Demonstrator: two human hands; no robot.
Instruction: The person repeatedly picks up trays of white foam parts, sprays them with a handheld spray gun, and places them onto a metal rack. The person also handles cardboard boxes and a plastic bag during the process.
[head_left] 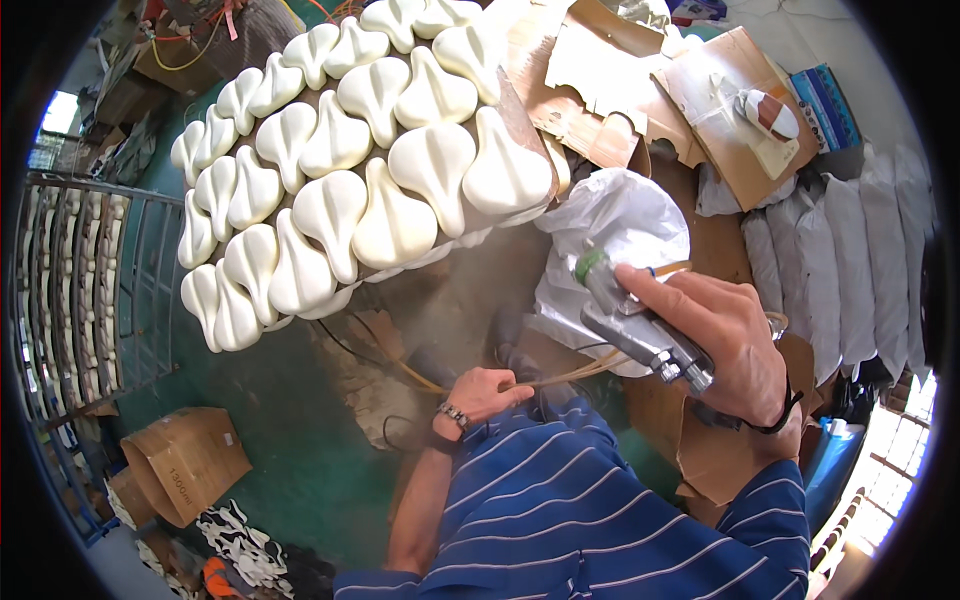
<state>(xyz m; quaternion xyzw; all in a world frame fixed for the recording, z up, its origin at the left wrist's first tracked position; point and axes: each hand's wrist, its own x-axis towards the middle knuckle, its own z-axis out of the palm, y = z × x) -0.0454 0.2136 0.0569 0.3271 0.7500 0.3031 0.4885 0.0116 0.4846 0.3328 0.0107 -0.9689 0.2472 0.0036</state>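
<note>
The silver metal spray gun (640, 325) is gripped in the right hand (735, 340), aimed toward eleven o'clock at the cream moulded saddle-shaped foam pads (360, 170) — best swept evenly — while the tan hose (560, 377) is pinched in the left hand (485, 393).

Cream saddle pads (370, 170), silver spray gun (640, 325) with seemingly green cap, blue-striped shirt (590, 510).

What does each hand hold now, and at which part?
The right hand grips a metal spray gun around its body. The left hand holds a thin hose partway along its length.
</note>
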